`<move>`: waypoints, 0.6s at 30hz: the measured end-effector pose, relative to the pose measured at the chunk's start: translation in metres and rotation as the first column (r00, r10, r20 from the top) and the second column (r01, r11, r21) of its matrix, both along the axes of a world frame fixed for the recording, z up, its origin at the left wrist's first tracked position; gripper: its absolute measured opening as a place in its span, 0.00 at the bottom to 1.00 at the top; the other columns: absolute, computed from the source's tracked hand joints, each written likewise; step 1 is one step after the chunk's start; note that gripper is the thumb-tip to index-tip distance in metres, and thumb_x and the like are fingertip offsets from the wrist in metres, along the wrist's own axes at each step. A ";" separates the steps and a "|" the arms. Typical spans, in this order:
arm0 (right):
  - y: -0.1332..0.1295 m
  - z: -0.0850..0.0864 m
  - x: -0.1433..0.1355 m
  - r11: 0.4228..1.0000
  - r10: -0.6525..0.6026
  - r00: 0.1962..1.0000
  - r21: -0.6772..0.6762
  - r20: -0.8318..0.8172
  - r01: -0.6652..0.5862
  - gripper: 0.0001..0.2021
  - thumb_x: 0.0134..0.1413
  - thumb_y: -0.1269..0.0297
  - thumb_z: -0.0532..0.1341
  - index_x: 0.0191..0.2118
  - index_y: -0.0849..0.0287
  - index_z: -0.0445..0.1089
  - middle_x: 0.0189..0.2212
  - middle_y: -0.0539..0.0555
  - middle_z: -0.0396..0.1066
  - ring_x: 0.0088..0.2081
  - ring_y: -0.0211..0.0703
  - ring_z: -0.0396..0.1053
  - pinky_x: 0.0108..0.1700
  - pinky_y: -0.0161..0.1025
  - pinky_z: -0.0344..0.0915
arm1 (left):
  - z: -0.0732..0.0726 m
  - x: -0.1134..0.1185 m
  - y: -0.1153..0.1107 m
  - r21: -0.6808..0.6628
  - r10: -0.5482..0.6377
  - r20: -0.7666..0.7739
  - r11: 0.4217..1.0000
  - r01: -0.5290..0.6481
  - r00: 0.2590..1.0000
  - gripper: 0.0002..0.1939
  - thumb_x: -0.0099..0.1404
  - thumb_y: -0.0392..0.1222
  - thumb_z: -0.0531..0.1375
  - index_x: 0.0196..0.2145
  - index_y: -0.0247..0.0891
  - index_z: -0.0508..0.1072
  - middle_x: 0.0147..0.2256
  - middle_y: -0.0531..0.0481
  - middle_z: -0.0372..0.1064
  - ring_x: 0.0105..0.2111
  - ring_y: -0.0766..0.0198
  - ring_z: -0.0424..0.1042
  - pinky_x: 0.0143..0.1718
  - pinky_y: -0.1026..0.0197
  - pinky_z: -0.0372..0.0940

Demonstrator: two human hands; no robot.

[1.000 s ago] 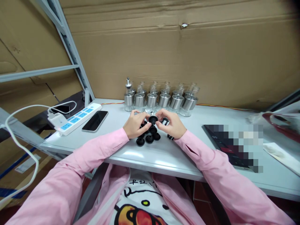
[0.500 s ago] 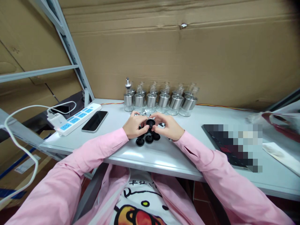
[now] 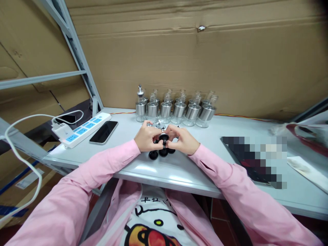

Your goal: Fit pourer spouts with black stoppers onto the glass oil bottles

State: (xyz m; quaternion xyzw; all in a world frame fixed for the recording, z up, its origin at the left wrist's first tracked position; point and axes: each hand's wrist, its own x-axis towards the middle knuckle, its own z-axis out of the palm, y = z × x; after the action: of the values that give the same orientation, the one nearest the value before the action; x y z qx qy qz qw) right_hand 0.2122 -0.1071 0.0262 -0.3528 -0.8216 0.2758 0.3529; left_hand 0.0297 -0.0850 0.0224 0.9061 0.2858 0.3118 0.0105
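My left hand (image 3: pixel 149 138) and my right hand (image 3: pixel 183 140) meet at the middle of the table, both closed on one black and silver stopper (image 3: pixel 164 136). It stands roughly upright between my thumbs and fingers, its silver top up. Several round black stoppers (image 3: pixel 153 155) lie on the table just below and behind my hands, partly covered by them. Small shiny metal and clear parts (image 3: pixel 160 123) show beyond my fingertips, too small to tell apart.
Several glass bottles with metal sleeves (image 3: pixel 179 110) stand in rows at the back; the front left one has a spout (image 3: pixel 140 90). A phone (image 3: pixel 104 132) and a power strip (image 3: pixel 84 130) lie left. A blurred dark flat object (image 3: pixel 246 159) lies right.
The stopper has tipped from facing me to roughly upright, with its silver top now showing. My thumbs have moved slightly down. The bottles have not moved.
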 end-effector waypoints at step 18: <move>0.006 0.007 0.008 0.977 -0.101 0.992 0.180 -0.078 0.114 0.09 0.42 0.67 0.60 0.34 0.60 0.68 0.26 0.50 0.70 0.27 0.36 0.64 0.30 0.35 0.62 | -0.008 0.000 0.005 0.070 -0.021 0.242 0.998 0.004 0.970 0.10 0.60 0.44 0.52 0.36 0.37 0.65 0.27 0.54 0.70 0.23 0.67 0.68 0.42 0.56 0.59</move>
State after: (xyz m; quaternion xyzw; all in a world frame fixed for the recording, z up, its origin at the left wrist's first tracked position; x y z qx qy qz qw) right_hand 0.2197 -0.1011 0.0328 -0.3528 -0.8107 0.1909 0.4265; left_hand 0.0293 -0.0797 0.0142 0.8627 0.2658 0.4298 0.0160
